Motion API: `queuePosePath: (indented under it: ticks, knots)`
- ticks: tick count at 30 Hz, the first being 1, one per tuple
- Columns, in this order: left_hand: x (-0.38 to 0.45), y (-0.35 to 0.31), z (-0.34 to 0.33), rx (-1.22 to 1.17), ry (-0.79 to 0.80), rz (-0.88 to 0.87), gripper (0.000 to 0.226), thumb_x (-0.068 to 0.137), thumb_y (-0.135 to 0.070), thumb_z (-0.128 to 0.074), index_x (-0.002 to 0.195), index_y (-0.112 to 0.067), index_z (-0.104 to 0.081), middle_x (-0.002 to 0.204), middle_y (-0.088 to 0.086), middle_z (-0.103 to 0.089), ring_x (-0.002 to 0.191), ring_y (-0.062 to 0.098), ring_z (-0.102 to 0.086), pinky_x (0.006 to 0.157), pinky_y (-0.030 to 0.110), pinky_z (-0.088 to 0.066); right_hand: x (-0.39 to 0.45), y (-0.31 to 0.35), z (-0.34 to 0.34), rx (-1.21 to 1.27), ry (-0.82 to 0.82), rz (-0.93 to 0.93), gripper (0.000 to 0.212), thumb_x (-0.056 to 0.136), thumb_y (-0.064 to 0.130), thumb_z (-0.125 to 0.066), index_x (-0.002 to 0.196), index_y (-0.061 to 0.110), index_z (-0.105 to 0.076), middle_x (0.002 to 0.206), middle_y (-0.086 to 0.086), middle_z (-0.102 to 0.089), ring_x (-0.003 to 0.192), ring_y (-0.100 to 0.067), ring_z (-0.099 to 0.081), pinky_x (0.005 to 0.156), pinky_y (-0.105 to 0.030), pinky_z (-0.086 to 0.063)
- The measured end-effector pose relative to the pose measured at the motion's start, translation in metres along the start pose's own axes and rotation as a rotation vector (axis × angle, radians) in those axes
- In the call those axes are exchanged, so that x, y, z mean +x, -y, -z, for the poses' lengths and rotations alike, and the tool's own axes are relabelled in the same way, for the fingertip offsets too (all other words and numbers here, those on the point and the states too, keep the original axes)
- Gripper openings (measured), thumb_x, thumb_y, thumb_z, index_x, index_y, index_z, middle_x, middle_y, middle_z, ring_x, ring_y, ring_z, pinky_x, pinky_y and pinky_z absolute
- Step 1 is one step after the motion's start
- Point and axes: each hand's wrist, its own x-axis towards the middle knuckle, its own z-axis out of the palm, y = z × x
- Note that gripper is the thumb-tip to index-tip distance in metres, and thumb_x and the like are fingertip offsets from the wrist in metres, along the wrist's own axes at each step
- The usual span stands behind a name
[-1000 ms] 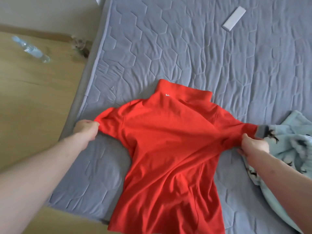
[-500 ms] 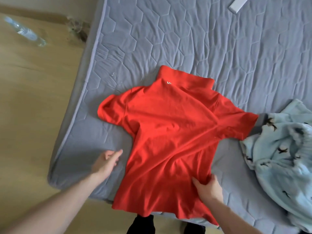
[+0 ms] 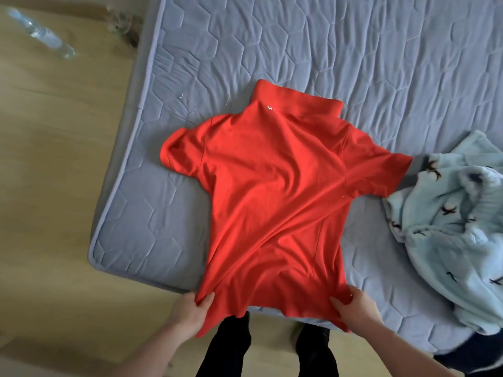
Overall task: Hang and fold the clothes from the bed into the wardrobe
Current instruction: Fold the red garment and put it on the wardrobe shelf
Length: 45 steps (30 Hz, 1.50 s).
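Observation:
A red short-sleeved shirt (image 3: 275, 202) lies spread back-up on the grey quilted bed (image 3: 353, 50), collar pointing away, hem hanging over the near edge. My left hand (image 3: 190, 311) pinches the hem's left corner. My right hand (image 3: 356, 306) grips the hem's right corner. Both sleeves lie flat out to the sides. The wardrobe is out of view.
A light blue fleece garment with dark bird prints (image 3: 451, 229) is heaped on the bed right of the shirt. A plastic water bottle (image 3: 40, 34) lies on the wooden floor (image 3: 54, 186) at the far left. My dark-trousered legs (image 3: 231, 349) stand at the bed's near edge.
Both hands have let go of the sleeves and come down to the hem, each now holding a bottom corner. The shirt lies flatter and more stretched lengthwise.

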Motion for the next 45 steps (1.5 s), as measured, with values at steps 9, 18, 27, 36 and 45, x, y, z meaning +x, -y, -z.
queuePosePath:
  ticks: [9,18,27,36,45]
  knots:
    - [0.052,-0.114,0.104,-0.136,-0.294,-0.102,0.044,0.081,-0.055,-0.076,0.102,-0.021,-0.057,0.097,0.0,-0.066,0.101,0.029,-0.067,0.085,0.034,-0.048,-0.019,0.055,0.027,0.174,-0.321,0.278,0.053,0.083,0.021,-0.076,0.129,0.018,-0.05,0.125,-0.001,-0.051,0.113,-0.027,-0.057,0.093,-0.042,-0.047]
    - [0.099,-0.24,0.141,-0.858,0.009,0.08,0.069,0.07,-0.059,-0.083,0.125,-0.024,-0.061,0.108,-0.001,-0.072,0.098,0.019,-0.069,0.079,0.035,-0.058,0.016,0.187,0.019,0.282,-0.231,0.496,0.063,0.082,0.024,-0.074,0.14,0.029,-0.049,0.133,0.006,-0.05,0.103,-0.009,-0.059,0.087,-0.027,-0.044]
    - [0.078,-0.28,0.12,-0.919,-0.293,-0.265,0.027,0.072,-0.029,-0.085,0.095,-0.02,-0.073,0.091,-0.005,-0.078,0.084,0.014,-0.075,0.068,0.024,-0.057,0.036,0.178,0.037,0.223,-0.103,0.478,0.066,0.084,0.028,-0.073,0.146,0.028,-0.05,0.133,0.005,-0.057,0.122,-0.015,-0.055,0.099,-0.022,-0.039]
    - [-0.024,-0.333,0.073,-0.401,-0.4,-0.798,0.021,0.088,-0.019,-0.073,0.106,-0.02,-0.064,0.09,-0.015,-0.069,0.082,-0.007,-0.064,0.074,0.006,-0.045,0.027,0.128,0.107,0.558,-0.212,0.376,0.041,0.089,0.021,-0.068,0.123,0.042,-0.06,0.115,0.017,-0.066,0.096,0.01,-0.06,0.078,-0.016,-0.046]
    - [-0.086,-0.416,-0.066,-0.029,-0.216,-0.937,0.047,0.087,-0.008,-0.062,0.134,-0.006,-0.054,0.126,0.016,-0.066,0.121,0.036,-0.057,0.1,0.042,-0.041,0.023,0.071,0.128,0.606,-0.251,0.327,0.043,0.093,0.011,-0.063,0.134,0.026,-0.061,0.127,0.009,-0.066,0.104,-0.013,-0.067,0.085,-0.029,-0.052]
